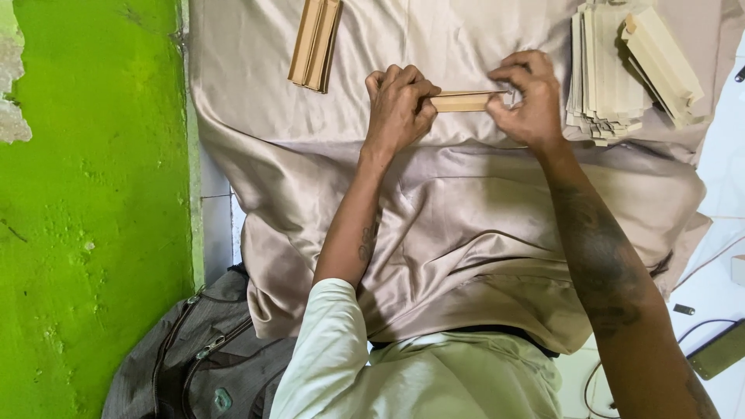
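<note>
Right now both hands pinch one thin tan folded paper strip (463, 101) over the shiny beige cloth (466, 217). It lies sideways between them, left hand (400, 109) closed on one end, right hand (526, 101) on the other.

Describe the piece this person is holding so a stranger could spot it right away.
On the shiny beige cloth, look midway between the tan bundle and the pale stack. The small tan strip there is the only one pinched between the left hand and right hand.
</note>
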